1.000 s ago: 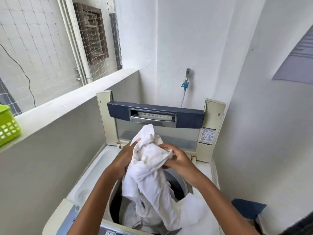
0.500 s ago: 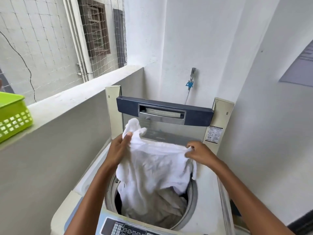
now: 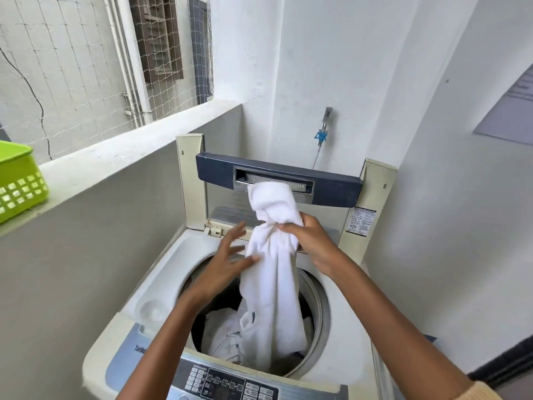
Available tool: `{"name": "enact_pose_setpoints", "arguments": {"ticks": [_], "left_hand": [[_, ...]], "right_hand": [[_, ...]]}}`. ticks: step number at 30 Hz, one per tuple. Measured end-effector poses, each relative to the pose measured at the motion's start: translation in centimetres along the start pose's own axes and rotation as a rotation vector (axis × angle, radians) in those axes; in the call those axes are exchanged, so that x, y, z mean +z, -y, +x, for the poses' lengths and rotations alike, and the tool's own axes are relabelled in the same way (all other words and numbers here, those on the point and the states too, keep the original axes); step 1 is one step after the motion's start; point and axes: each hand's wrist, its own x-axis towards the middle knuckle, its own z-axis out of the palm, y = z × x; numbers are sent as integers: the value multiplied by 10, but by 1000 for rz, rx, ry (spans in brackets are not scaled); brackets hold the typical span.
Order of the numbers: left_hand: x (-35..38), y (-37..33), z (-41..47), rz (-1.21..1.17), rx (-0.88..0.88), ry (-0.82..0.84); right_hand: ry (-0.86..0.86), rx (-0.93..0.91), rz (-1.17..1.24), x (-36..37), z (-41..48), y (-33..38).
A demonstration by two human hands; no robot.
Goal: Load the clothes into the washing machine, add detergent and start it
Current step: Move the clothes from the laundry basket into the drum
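A top-loading washing machine (image 3: 161, 287) stands in front of me with its lid (image 3: 277, 183) raised. My right hand (image 3: 308, 238) grips a bunched white garment (image 3: 271, 278) above the drum opening; the cloth hangs down into the drum. My left hand (image 3: 227, 264) is spread with straight fingers, its fingertips touching the left side of the hanging cloth. More white clothes (image 3: 227, 333) lie inside the drum. The control panel (image 3: 227, 382) with its buttons is at the near edge.
A green plastic basket (image 3: 17, 180) sits on the concrete ledge (image 3: 115, 157) at the left. A water tap (image 3: 324, 125) with a hose is on the white wall behind the machine. Walls close in on both sides.
The garment was held spread between both hands; now my left hand has let go and opened, and my right hand holds the cloth gathered in one bunch, lower into the drum.
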Motion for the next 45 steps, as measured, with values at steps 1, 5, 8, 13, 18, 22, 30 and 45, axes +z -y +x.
{"name": "enact_pose_setpoints", "arguments": {"ticks": [1,5,8,13,18,22,30,45], "left_hand": [[-2,17,-3,39,-80,89],[12,78,-19,309,-398,370],[28,102,-21,216,-602,305],[39,107,-14,80,-641,173],[32,110,-5,51,-550,-32],[-13,106,17,-105,-410,-456],[-57,20,39,-200,71,-843],[14,116,57,837,109,-209]], "right_hand": [[-22,22,73,-3,0,-1],[18,105,449,-15,-3,5],[78,146,623,-20,-6,11],[105,83,875,-32,-9,21],[117,111,975,-46,-14,28],[54,32,916,-66,-12,31],[-268,-33,-616,-103,2,10],[264,190,-1206,-34,-2,-171]]}}
